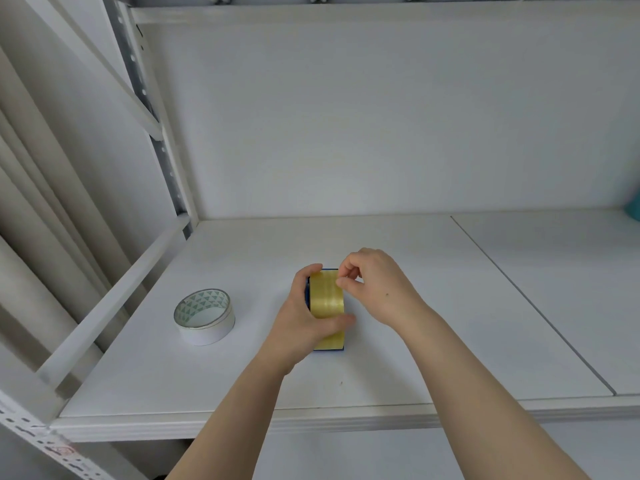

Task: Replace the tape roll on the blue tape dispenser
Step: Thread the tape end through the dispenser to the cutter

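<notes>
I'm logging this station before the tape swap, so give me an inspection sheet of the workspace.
Surface: white shelf, seam on the right.
Job's things: yellow tape roll seated in the blue tape dispenser; white tape roll lying flat, apart to the left.
Clutter: teal object at right edge, unidentifiable.
Grippers: left hand grips the dispenser; right hand pinches at the roll's top.
Cables: nothing seen.
Surroundings: white back panel, perforated metal upright.

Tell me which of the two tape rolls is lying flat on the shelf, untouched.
The white tape roll, lying flat with its hole up, left of both hands. The yellowish tape roll stands on edge in the blue tape dispenser, held.
</notes>
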